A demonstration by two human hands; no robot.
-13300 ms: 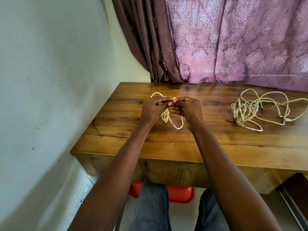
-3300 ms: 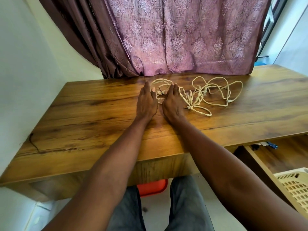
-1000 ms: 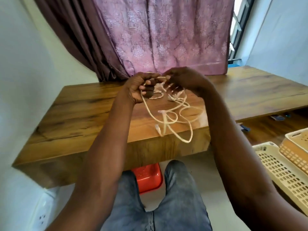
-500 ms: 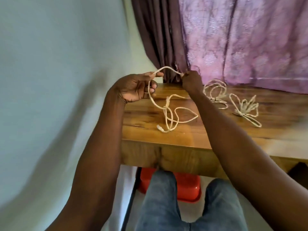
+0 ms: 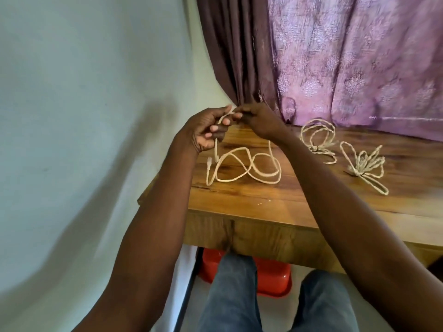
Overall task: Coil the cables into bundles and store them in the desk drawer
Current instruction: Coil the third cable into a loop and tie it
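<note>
There is just one camera, and it sits on the person's head. It looks forward and down, from close by. The two arms reach out from the bottom of the picture to the desk (image 5: 251,202). The wall (image 5: 84,92) fills the left side. The curtain (image 5: 347,56) hangs at the top right. The person's knees show at the very bottom.

I see my left hand (image 5: 208,130) and right hand (image 5: 260,119) meeting above the wooden tabletop (image 5: 275,197), pinching one loose cream cable (image 5: 242,168) whose loops lie beneath them. Two tied cream cable bundles (image 5: 317,140) (image 5: 364,164) lie to the right, before the patterned purple curtain (image 5: 347,58). A red plastic tub (image 5: 273,276) sits under the tabletop.
</note>
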